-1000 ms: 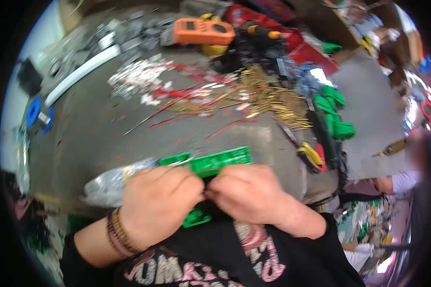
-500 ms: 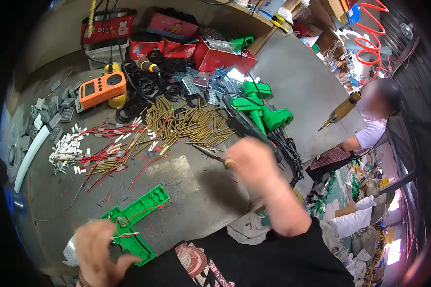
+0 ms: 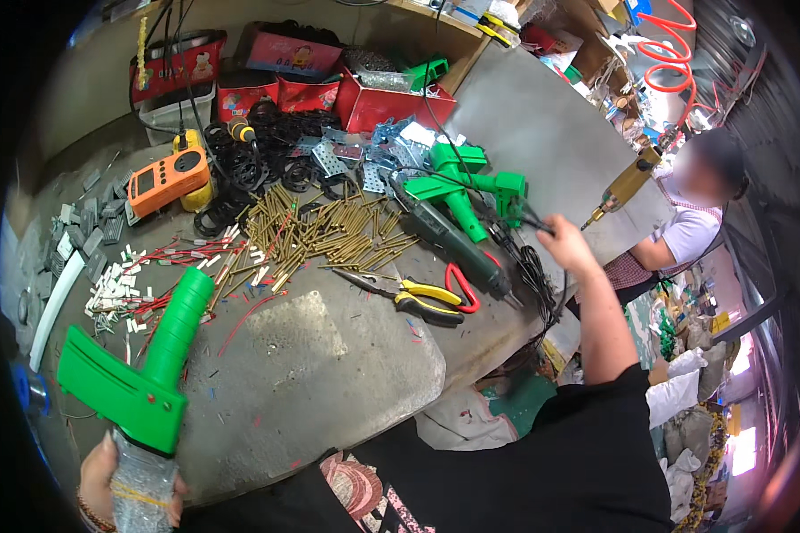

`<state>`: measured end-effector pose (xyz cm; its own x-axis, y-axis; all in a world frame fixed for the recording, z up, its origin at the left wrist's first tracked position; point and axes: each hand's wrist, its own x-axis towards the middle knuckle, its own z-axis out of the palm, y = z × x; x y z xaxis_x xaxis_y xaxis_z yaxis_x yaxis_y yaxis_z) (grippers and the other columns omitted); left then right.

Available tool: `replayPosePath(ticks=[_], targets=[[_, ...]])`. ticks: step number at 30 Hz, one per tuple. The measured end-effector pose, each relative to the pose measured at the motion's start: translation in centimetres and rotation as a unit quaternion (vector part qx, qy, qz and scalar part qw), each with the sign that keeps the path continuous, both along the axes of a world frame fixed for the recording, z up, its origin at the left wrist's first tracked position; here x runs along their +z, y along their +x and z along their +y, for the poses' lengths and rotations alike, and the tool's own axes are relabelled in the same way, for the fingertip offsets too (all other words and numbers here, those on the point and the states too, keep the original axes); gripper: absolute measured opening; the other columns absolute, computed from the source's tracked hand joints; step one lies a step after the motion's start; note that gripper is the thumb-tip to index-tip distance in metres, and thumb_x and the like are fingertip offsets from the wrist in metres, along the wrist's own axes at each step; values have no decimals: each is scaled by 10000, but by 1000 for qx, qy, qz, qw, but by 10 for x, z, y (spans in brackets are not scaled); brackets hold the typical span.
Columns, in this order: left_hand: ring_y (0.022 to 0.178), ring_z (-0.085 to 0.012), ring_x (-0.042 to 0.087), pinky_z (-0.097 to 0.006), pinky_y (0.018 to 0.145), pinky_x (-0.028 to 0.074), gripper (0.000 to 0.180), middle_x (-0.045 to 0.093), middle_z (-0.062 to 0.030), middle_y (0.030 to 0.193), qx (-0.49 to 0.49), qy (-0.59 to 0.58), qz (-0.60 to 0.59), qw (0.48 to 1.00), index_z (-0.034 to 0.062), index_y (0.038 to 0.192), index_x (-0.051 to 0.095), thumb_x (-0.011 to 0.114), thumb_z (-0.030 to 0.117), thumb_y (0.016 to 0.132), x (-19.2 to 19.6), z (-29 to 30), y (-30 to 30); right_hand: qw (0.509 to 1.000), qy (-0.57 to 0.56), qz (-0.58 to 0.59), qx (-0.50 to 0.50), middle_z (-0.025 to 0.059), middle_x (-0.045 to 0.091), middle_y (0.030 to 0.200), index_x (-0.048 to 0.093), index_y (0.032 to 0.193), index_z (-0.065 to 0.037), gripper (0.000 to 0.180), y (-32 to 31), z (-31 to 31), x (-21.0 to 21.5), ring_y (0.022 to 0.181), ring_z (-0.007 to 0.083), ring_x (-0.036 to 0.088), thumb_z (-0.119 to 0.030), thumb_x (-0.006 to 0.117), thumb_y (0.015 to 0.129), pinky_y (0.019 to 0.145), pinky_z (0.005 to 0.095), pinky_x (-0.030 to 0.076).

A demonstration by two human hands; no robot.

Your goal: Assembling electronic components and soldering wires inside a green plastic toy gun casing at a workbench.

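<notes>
My left hand (image 3: 124, 484) is at the lower left, closed around a clear plastic bag (image 3: 142, 480) at the base of a green gun-shaped plastic housing (image 3: 147, 360). The housing's barrel points up over the grey bench (image 3: 329, 373). My right hand (image 3: 564, 244) reaches far to the right edge of the bench. Its fingers are closed on a black cable (image 3: 529, 266) that runs from the green power tools (image 3: 462, 182).
A pile of brass pins (image 3: 329, 235), yellow-handled pliers (image 3: 418, 298), red-and-white wires (image 3: 142, 275), an orange meter (image 3: 164, 178), black rings (image 3: 258, 160) and red boxes (image 3: 373, 98) lie on the bench. Another person (image 3: 693, 222) sits at the right by a hanging screwdriver (image 3: 627, 182).
My right hand has moved from the middle of the bench out to the cable at the right edge. The green housing in my left hand now points upward, with the bag at its base.
</notes>
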<state>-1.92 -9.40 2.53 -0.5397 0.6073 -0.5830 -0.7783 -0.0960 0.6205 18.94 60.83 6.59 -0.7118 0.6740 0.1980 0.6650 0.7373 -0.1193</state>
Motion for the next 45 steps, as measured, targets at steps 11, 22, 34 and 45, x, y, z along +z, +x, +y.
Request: replayPosePath(ticks=[11, 22, 34, 45], targets=[[1110, -445, 540, -504, 975, 424, 973, 544, -233, 1253, -252, -384, 731, 504, -50, 1405, 404, 872, 186, 585, 5, 38, 2, 805, -586, 90, 31, -3, 546, 639, 600, 1185, 28, 306, -18, -46, 126, 487, 74, 489, -142, 632, 932, 413, 224, 345], [1288, -382, 464, -446, 1098, 368, 950, 467, -286, 1330, -252, 91, 694, 669, -109, 1461, 272, 784, 362, 815, 15, 207, 61, 594, -676, 10, 436, 88, 607, 837, 442, 1317, 85, 416, -118, -315, 98, 558, 138, 612, -71, 584, 959, 508, 252, 489], [665, -255, 660, -364, 593, 519, 146, 632, -86, 715, -271, -154, 712, 630, 44, 1039, 636, 634, 141, 929, 38, 130, 54, 859, -375, 283, 203, 100, 631, 994, 493, 1342, 14, 455, -119, -195, -12, 791, 212, 643, -110, 657, 936, 708, 338, 530], [584, -224, 582, -350, 516, 456, 142, 503, -29, 654, -326, -287, 817, 380, 113, 793, 592, 678, 226, 776, 56, 135, 49, 740, -333, 55, 582, 105, 618, 780, 639, 966, -76, 166, -88, -357, -36, 742, 330, 655, -236, 647, 925, 634, 437, 520]])
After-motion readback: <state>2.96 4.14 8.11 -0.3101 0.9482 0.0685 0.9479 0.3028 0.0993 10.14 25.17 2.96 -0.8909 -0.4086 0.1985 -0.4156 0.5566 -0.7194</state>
